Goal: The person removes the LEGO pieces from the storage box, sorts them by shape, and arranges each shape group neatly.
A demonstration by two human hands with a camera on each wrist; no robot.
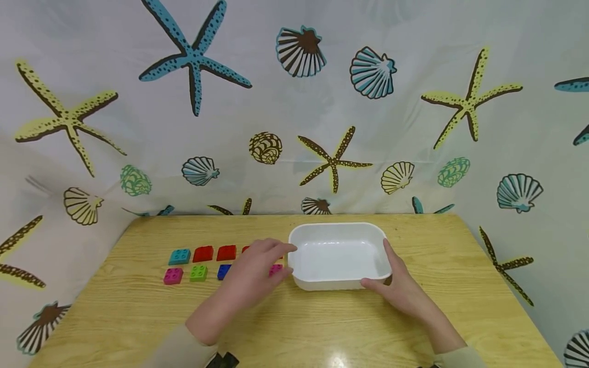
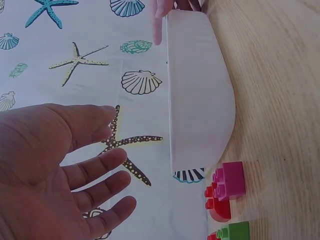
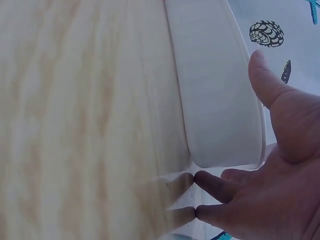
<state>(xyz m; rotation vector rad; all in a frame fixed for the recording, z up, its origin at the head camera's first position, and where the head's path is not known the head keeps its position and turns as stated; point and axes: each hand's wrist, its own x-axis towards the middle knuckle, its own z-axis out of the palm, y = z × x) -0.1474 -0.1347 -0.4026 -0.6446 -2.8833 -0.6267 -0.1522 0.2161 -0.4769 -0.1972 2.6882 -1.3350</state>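
A white rectangular plastic tub (image 1: 340, 258) with rounded corners stands on the wooden table, with nothing inside. My left hand (image 1: 257, 268) is at its left end, thumb and fingers spread toward the rim; in the left wrist view, a gap shows between these fingers and the tub. At the front right corner is my right hand (image 1: 405, 289), its thumb by the front rim and its fingers along the right end. In the right wrist view, the fingertips (image 3: 202, 212) touch the tabletop beside the tub wall (image 3: 220, 100), and the thumb lies near the rim.
Toy building bricks lie in two rows left of the tub, among them a teal brick (image 1: 179, 256), red brick (image 1: 203, 254), pink brick (image 1: 173, 276), green brick (image 1: 198, 273) and blue brick (image 1: 223, 271). My left hand hides several. A patterned cloth (image 1: 276, 112) hangs behind the table (image 1: 138, 317).
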